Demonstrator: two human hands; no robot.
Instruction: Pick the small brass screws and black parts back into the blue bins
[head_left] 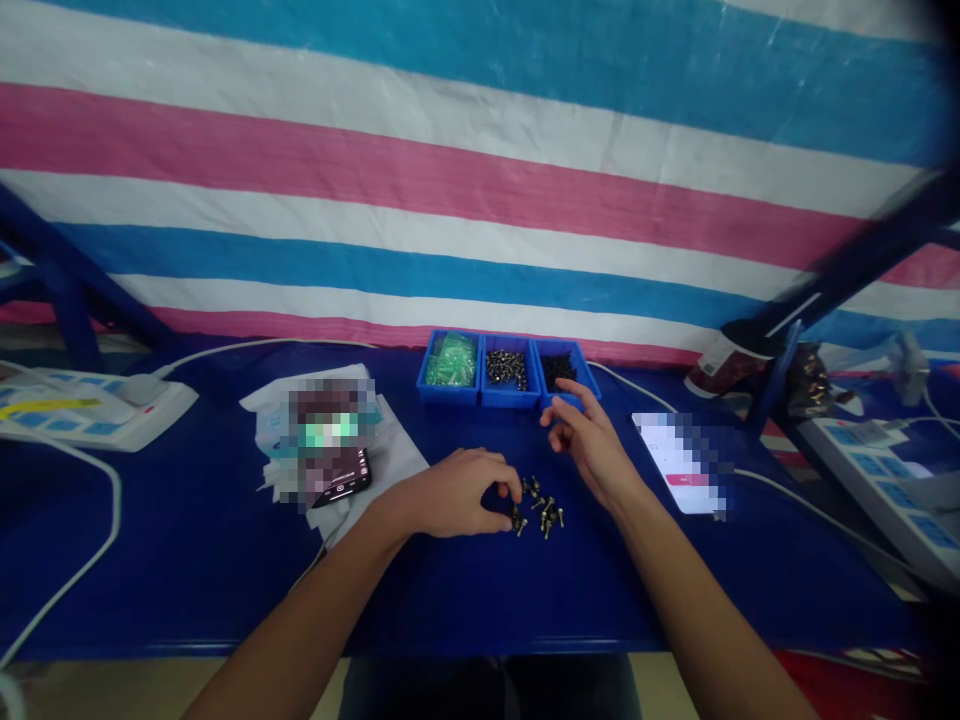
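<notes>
Several small screws point(550, 512) lie loose on the blue table, between my hands. My left hand point(469, 492) is at the left edge of these screws, its thumb and index finger curled round a small dark piece, perhaps a screw. Raised above the table, my right hand point(589, 440) has its fingers bent and apart, just in front of the bins, with nothing visible in it. Three blue bins stand side by side: the left holds green bags point(453, 360), the middle shiny metal screws point(506, 369), the right black screws point(556, 369).
A phone point(345, 478) rests on white paper point(397, 440) at the left. Another lit phone point(675, 465) lies at the right. Power strips point(161, 412) and white cables flank the table point(450, 610). A cup point(724, 360) is at the back right.
</notes>
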